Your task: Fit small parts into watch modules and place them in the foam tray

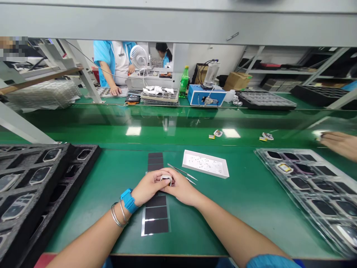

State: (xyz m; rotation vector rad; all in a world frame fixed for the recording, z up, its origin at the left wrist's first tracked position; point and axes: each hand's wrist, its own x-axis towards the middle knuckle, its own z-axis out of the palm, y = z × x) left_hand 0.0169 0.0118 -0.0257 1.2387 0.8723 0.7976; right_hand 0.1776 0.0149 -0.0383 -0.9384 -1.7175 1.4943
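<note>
My left hand (147, 187) and my right hand (182, 189) are closed together around a small, light-coloured smartwatch case (166, 177). Its dark inside faces up, and both thumbs press at its near edge. Fingers hide most of the case. Beneath the hands lies a clear sheet with black rectangular stickers (156, 213). Just beyond my right hand, metal tweezers (182, 171) rest on the green bench. A shallow white box (205, 163) with many tiny dark parts stands behind them.
Black foam trays (63, 178) with watch cases are stacked at left. Clear plastic trays (304, 186) of watch parts lie at right. Watch pieces (218, 133) sit on the green belt (181, 132). Another person's hand (338, 143) reaches in at far right. A grey shelf beam (167, 22) crosses above.
</note>
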